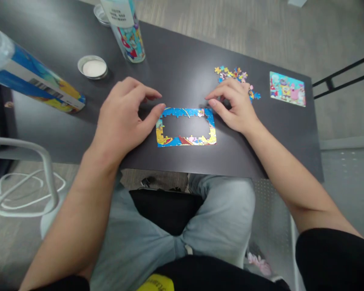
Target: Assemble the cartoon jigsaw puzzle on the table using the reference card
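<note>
A jigsaw border (185, 112) lies flat on the dark table, a rectangle of joined blue and yellow pieces around a bare middle. At its upper left corner is my left hand (124, 115), thumb tip at the edge and index finger held apart from it. My right hand (235, 103) hovers by the upper right corner, fingers curved, with a small gap between thumb and index finger. Neither hand shows a piece in its fingers. Beyond the right hand, and partly hidden by it, is a pile of loose jigsaw pieces (229, 74).
A cartoon picture card (287, 89) lies at the table's right end. Two tall printed canisters, one blue (45, 83) and one pale (130, 40), stand on the left near a round metal lid (93, 67). A second lid (101, 15) is behind them. The table's front edge (188, 173) runs above my knees.
</note>
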Tool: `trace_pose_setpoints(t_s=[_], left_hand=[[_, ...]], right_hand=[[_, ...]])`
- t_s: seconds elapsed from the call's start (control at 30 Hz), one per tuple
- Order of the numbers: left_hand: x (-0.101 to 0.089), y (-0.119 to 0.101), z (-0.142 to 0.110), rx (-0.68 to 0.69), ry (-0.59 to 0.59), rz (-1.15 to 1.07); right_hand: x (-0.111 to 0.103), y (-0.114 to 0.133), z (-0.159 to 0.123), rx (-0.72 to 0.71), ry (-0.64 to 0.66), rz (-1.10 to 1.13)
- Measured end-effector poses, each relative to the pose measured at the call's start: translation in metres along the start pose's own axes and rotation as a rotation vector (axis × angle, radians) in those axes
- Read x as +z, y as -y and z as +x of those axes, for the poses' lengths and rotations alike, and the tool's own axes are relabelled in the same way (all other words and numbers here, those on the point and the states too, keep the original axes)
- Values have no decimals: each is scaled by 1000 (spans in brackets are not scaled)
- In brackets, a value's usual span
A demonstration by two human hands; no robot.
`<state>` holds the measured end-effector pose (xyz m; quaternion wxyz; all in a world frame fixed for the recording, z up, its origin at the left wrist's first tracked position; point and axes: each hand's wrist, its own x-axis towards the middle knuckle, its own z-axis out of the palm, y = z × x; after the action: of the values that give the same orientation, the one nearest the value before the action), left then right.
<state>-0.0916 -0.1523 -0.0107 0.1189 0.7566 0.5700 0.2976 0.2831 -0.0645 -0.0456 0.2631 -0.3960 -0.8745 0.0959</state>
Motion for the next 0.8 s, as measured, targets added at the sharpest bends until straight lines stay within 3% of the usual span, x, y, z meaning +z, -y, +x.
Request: trace_pose_setpoints(t_s=[0.13, 0.33, 0.53, 0.8], left_hand=[[3, -2, -25, 17, 35, 74], [-2, -18, -54, 41, 129, 112], [-3, -23, -51, -5, 207, 138], [-2, -23, -33, -16, 273, 169]], right_hand=[[-2, 14, -18, 7, -29, -4], [-17, 57, -61, 129, 132, -22], [-22, 83, -76, 244, 177, -42], [-18, 93, -72, 325, 147, -59]])
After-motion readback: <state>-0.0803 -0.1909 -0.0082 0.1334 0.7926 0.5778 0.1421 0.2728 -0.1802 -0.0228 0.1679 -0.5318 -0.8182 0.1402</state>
